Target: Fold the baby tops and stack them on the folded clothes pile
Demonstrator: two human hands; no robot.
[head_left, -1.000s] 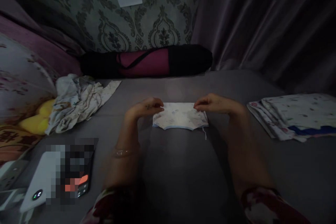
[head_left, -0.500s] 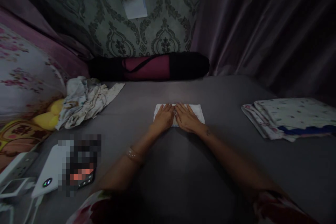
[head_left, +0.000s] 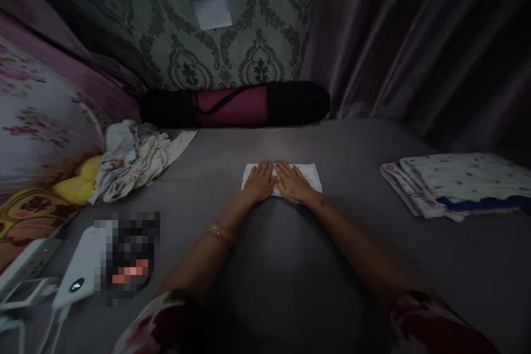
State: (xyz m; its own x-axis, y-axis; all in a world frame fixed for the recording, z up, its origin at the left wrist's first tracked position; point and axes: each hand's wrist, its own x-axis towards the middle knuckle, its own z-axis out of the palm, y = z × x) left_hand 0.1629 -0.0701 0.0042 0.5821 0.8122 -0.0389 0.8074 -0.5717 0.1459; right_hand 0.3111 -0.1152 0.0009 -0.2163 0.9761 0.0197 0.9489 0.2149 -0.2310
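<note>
A small folded white cloth (head_left: 312, 175) lies flat on the grey sheet (head_left: 274, 254) in the middle of the view. My left hand (head_left: 260, 182) rests palm down on the cloth's left part, its fingers stretched away from me. Beside it, my right hand (head_left: 292, 182) lies flat on the middle and right part, fingers also stretched out. The two hands nearly meet at the thumbs and cover much of the cloth.
Folded patterned cloths (head_left: 473, 180) are stacked at the right. A crumpled cloth (head_left: 139, 163) and a yellow cushion (head_left: 72, 191) lie at the left, with a white power bank (head_left: 83, 265) and power strip (head_left: 35, 260) nearer. A black and red bag (head_left: 232, 107) lies along the wall.
Both hands remain on the cloth, shifted very slightly; the left forearm has moved a little to the right. The cloth keeps its place on the sheet.
</note>
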